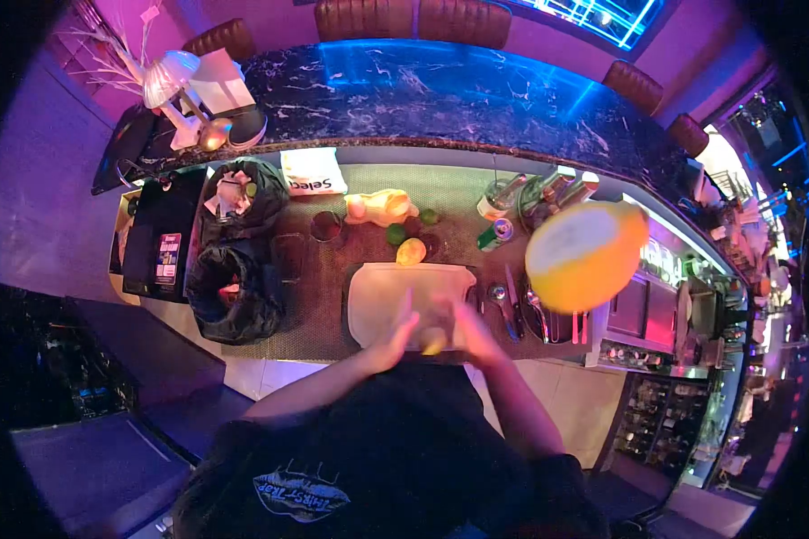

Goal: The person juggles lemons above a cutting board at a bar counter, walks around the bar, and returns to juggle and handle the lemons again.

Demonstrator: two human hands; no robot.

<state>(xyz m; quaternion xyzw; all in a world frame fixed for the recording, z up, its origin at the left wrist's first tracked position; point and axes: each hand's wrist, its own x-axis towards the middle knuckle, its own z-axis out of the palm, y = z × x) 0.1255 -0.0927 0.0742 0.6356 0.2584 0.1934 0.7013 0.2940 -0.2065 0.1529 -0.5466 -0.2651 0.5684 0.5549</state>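
Observation:
My left hand is over the lower left part of a pale cutting board, fingers stretched out and blurred. Facing it, my right hand is at the board's right side, also smeared by motion, with fingers extended. Neither hand visibly holds anything. A small yellow piece lies or moves between them near the board's lower edge. Just above the board sits a yellow lemon, with green limes behind it. A large cut lemon half appears blurred at the right, very close to the camera.
Two black-lined bins stand left of the board. A knife and other bar tools lie right of it, below a green can. A dark glass and a white bag are behind. A raised marble counter bounds the far side.

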